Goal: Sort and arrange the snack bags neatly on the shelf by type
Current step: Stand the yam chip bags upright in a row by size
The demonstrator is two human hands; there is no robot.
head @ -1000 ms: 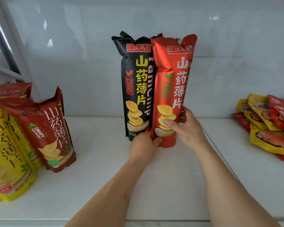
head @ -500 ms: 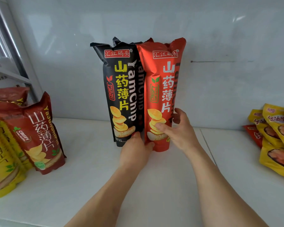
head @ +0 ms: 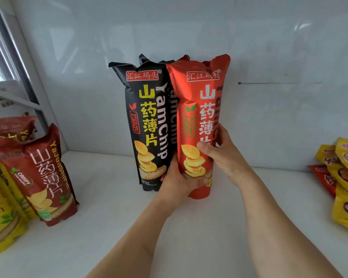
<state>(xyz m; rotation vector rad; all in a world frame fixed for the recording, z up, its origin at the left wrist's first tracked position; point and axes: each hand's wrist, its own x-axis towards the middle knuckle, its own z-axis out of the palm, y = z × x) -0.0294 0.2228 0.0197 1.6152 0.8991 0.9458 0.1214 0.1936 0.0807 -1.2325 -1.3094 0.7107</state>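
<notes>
Two tall matte-black yam chip bags (head: 149, 125), one behind. Two tall orange-red foil bags (head: 197, 121) centre. One dark-red bag (head: 48, 177) left; further counts unclear.

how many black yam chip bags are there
2: one black bag standing upright left of the orange-red bag, a second black bag right behind it, mostly hidden; more may be hidden.

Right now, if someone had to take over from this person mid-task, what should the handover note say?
Left hand: holds the lower part of the orange-red yam chip bag.
Right hand: grips the same bag higher up on its right side.
That bag stands upright mid-shelf, touching the black yam chip bag; more black and red bags stand behind them.
Done: dark red bag and yellow bags grouped at left.
Left: separate orange-red from black; sort the small packets heaped at right.
</notes>
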